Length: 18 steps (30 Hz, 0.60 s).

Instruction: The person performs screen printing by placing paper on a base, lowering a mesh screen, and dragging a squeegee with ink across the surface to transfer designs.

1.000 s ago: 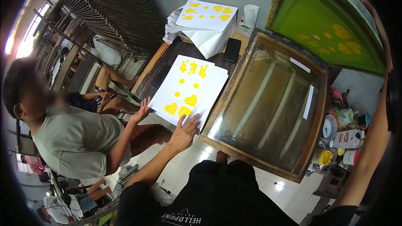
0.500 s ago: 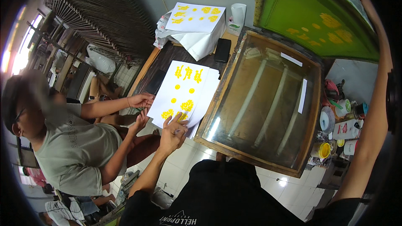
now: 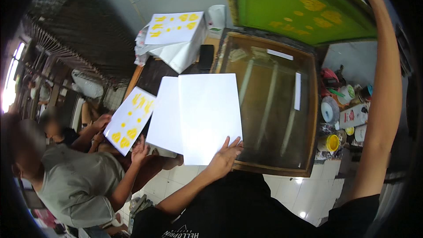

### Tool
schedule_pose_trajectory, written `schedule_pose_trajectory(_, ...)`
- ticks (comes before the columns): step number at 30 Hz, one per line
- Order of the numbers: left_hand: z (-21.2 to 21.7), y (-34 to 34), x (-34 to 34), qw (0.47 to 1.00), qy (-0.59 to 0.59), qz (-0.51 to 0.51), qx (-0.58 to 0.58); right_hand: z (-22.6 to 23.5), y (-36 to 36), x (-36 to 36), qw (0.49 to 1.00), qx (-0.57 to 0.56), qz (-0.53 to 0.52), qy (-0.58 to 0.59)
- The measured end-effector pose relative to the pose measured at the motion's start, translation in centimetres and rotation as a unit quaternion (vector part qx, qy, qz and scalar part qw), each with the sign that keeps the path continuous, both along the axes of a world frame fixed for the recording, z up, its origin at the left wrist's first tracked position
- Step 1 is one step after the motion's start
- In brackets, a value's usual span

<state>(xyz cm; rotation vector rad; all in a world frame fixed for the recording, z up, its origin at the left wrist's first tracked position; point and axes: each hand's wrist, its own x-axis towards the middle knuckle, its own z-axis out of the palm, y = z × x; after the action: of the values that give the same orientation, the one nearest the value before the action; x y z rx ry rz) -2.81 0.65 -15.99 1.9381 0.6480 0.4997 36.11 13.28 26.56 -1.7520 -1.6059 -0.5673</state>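
My left hand (image 3: 224, 156) grips the near right corner of a blank white sheet (image 3: 209, 114), which lies partly over the glass-topped printing table (image 3: 273, 101). A second blank sheet (image 3: 166, 114) sits under it, to its left. My right arm (image 3: 379, 105) reaches up along the right side toward the raised green printing screen (image 3: 304, 4); its hand is out of the picture. At the left, a seated person in a grey shirt (image 3: 75, 185) holds a sheet printed with yellow shapes (image 3: 130, 121) in both hands, off the table's edge.
A stack of yellow-printed sheets (image 3: 174, 27) lies on white cloth at the back. Paint pots, a yellow can (image 3: 330, 143) and a tape roll (image 3: 328, 110) crowd the right side. A dark drying rack (image 3: 66, 39) stands at the left, over a white tiled floor (image 3: 282, 194).
The printed sheet has gone from the table into the seated person's hands at the left. My left hand has brought blank white sheets onto the spot where it lay.
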Motion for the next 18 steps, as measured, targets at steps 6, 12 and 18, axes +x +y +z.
schedule_pose_trajectory(6,-0.2,0.7,3.4,0.998,0.026,-0.016,0.049,-0.6,-1.1,-0.4,0.996,-0.039,-0.082,0.005)
schedule_pose_trajectory(12,-1.4,14.8,10.2,0.904,0.285,0.102,0.302,-0.1,-0.4,-0.9,0.994,-0.056,-0.096,0.022)
schedule_pose_trajectory(18,-1.7,16.7,23.4,0.923,0.248,-0.045,0.291,0.3,-0.4,1.7,0.997,-0.046,-0.035,-0.048)
